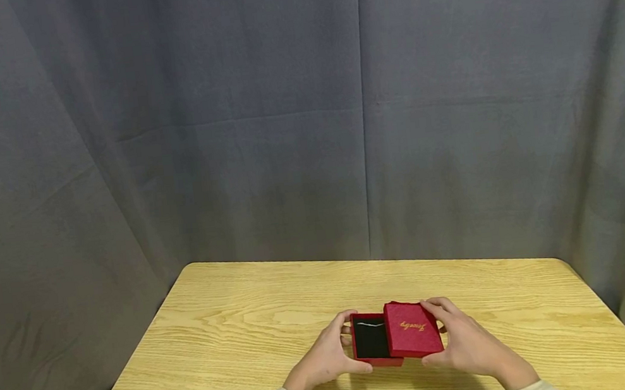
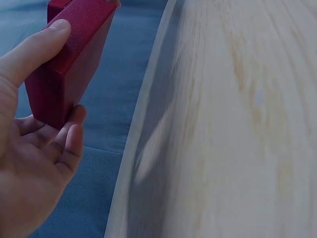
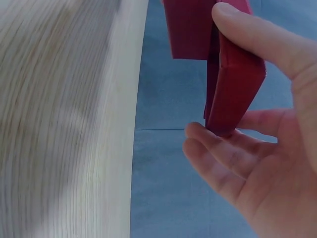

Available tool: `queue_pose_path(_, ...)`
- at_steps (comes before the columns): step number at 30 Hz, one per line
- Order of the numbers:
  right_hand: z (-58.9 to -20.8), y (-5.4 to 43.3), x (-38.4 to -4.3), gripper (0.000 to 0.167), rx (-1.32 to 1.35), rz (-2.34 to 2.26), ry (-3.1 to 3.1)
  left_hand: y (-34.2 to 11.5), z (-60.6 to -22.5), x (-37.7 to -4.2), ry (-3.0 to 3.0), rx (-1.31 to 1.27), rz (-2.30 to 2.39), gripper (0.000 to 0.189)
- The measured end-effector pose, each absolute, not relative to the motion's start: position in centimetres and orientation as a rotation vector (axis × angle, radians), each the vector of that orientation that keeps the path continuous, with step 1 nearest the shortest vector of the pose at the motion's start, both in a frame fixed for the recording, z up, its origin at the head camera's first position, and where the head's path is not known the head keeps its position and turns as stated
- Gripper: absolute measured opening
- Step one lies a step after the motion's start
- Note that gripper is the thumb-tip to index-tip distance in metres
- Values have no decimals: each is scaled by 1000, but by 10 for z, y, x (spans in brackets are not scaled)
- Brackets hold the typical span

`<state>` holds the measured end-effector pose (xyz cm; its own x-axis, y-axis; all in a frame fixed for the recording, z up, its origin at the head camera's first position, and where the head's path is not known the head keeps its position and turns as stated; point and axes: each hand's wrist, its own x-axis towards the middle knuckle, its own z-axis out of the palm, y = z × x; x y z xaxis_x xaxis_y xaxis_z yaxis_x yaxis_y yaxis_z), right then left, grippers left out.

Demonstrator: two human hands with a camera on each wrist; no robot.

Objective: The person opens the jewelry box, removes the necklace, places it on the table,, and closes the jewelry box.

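Observation:
My left hand (image 1: 329,353) grips the red base of a jewelry box (image 1: 379,362) by its left side, thumb at the near edge and fingers at the far one. Inside the base is a black insert (image 1: 370,340) with a thin silvery strand, perhaps a chain, near its far edge. My right hand (image 1: 468,344) holds the red lid (image 1: 414,329), which carries gold lettering reading "Jewelry". The lid overlaps the right part of the base and hides it. In the left wrist view the thumb presses the base (image 2: 74,54); the right wrist view shows the lid (image 3: 237,84) between thumb and fingers.
A light wooden table (image 1: 235,330) lies beneath the hands, its rounded far corners visible. Grey-blue curtains (image 1: 271,129) hang behind the table and on both sides.

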<state>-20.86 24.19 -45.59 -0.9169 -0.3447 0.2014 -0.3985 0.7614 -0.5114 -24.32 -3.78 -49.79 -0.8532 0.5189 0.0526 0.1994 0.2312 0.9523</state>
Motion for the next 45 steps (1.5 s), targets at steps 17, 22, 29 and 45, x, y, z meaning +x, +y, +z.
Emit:
queue_pose_path(17, -456, 259, -207, 90, 581, 813, -2842, -44, -498, -242, 2319, 647, 1605, 97)
queue_pose_path(22, -458, 264, -205, 89, 581, 779, -2843, -47, -498, -241, 2324, 647, 1589, 96)
queue_pose_path(29, -462, 272, -203, 88, 572, 741, -2836, -50, -498, -240, 2332, 650, 1580, 95)
queue_pose_path(45, -463, 288, -202, 92, 535, 664, -2933, -56, -503, -240, 2389, 685, 1529, 96)
